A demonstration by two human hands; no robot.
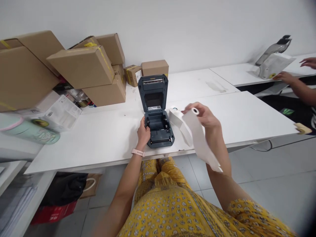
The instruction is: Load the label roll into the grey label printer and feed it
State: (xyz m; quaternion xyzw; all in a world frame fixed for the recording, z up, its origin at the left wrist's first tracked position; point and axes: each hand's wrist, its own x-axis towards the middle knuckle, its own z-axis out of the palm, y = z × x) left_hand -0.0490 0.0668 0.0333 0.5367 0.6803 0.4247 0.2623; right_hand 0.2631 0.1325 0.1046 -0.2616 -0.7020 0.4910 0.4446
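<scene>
A dark label printer (160, 126) stands on the white table with its lid (154, 93) raised and its inner bay exposed. My left hand (143, 133) is closed on the printer's left side, the thumb over the rim of the bay. To the right of the printer, my right hand (203, 115) grips a small roll of white label paper (195, 111) above the table. From this roll a loose strip (201, 141) hangs past the table's front edge. Between the printer and my right hand lies another white paper roll (174, 110), partly hidden, with a strip (182, 126) trailing toward me.
Cardboard boxes (81, 67) are stacked at the back left. A mint-green bottle (29, 130) and a white box (59, 113) stand at the left. On the right, another person's hands (287, 78) are near a white package (274, 65) and a grey bottle (273, 51).
</scene>
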